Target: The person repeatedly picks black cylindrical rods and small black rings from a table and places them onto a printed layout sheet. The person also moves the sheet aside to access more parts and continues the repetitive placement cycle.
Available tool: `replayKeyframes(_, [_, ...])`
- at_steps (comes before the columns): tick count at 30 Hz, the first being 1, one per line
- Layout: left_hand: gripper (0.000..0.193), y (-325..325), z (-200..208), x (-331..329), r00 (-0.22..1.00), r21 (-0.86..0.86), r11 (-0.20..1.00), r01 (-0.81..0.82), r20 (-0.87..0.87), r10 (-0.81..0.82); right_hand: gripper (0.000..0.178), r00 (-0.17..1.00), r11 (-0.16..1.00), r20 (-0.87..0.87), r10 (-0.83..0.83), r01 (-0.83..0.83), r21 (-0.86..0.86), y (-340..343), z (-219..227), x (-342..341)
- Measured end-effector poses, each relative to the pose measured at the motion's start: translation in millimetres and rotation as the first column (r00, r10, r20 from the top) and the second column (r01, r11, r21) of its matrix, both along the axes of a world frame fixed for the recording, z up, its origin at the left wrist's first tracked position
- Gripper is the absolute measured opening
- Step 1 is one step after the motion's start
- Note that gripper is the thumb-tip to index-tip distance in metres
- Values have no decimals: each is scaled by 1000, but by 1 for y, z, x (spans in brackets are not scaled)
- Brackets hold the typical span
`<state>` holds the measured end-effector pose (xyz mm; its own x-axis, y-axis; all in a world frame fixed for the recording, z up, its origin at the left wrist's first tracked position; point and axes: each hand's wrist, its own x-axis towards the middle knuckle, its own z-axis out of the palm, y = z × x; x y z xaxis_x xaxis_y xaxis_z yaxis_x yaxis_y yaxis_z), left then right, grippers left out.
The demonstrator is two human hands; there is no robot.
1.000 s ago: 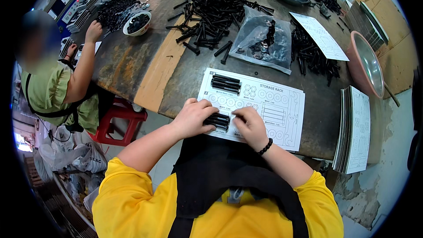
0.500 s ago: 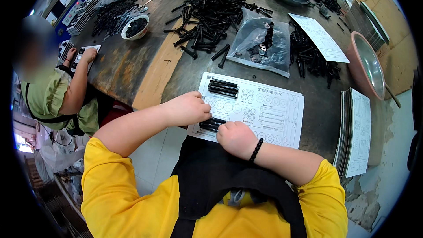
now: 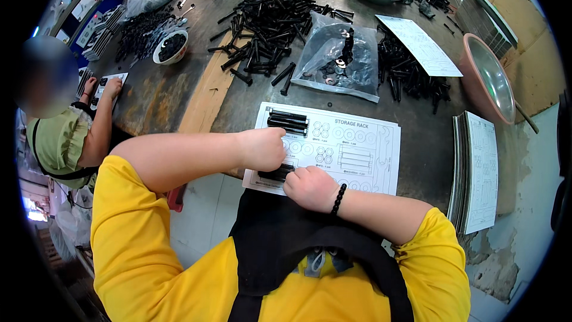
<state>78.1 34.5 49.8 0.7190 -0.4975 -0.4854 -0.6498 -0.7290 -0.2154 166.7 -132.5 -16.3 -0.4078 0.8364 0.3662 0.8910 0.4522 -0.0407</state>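
A white printed sheet [image 3: 381,173] with part outlines lies at the table's near edge. Across its upper left, several black bolts [image 3: 288,121] rest side by side. A second row of black bolts [image 3: 274,173] lies lower on the sheet, partly covered by my hands. My left hand [image 3: 262,148] is closed over the sheet's left side, between the two rows; its fingertips are hidden. My right hand [image 3: 314,189], with a black bead bracelet [image 3: 339,198] at the wrist, is closed against the right ends of the lower bolts. Whatever its fingers pinch is out of sight.
Beyond the sheet are a heap of black bolts [image 3: 268,30] and a clear bag of small parts [image 3: 336,62]. At right stand a pink-rimmed basin [image 3: 473,77] and a stack of printed cards [image 3: 479,173]. A co-worker [image 3: 62,137] sits at left.
The view has shifted, so the table things sit farther left. My left hand has moved rightward over the sheet and covers more of the lower bolts. My right hand stays beside them.
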Motion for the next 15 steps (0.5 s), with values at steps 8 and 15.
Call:
replayKeyframes(8, [11, 3, -8, 4, 997, 14, 999, -37, -67, 38, 6, 1000, 1000, -1, 14, -14, -17, -1, 2, 2])
replayKeyframes(15, [16, 20, 8, 14, 906, -14, 929, -369, -230, 356, 8, 978, 990, -210, 1, -30, -135, 1, 3, 22])
